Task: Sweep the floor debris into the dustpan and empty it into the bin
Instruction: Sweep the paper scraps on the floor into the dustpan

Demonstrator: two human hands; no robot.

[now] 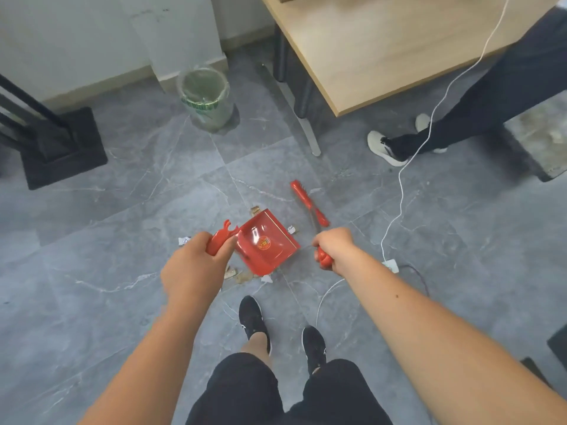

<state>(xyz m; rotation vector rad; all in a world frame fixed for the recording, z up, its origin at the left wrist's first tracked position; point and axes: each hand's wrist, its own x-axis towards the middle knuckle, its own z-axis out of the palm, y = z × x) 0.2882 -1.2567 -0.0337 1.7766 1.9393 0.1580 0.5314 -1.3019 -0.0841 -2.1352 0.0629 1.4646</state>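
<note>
My left hand (196, 265) grips the handle of a red dustpan (267, 240), which hangs above the grey floor with its tray empty. My right hand (333, 248) is closed around the red handle of a broom (310, 204), whose red head points away from me towards the desk. Scraps of paper and crumbs (242, 276) lie on the tiles under and around the dustpan, with one white scrap (292, 230) to its right. The bin (205, 96), lined with a clear bag, stands against the wall ahead and to the left.
A wooden desk (383, 47) with metal legs is at the upper right. Another person's legs and white shoes (388, 147) stand beside it. A white cable (402, 194) trails across the floor to a plug. A black stand base (61, 148) is at the left.
</note>
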